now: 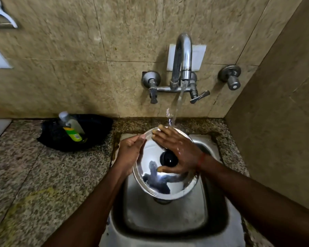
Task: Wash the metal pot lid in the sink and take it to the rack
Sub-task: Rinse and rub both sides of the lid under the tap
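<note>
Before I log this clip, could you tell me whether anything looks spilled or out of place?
A yellowish smear stains the counter left of the sink; the soap bottle leans tilted in a black dish.

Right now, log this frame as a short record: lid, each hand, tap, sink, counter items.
lid: metal pot lid held tilted over the sink, black knob facing the camera
left hand: grips the lid's left rim
right hand: open palm flat on the lid, wet
tap: running, water landing near the lid's far edge
sink: steel basin, no other dishes visible
counter: bottle lying in a black bowl, left of the sink
</note>
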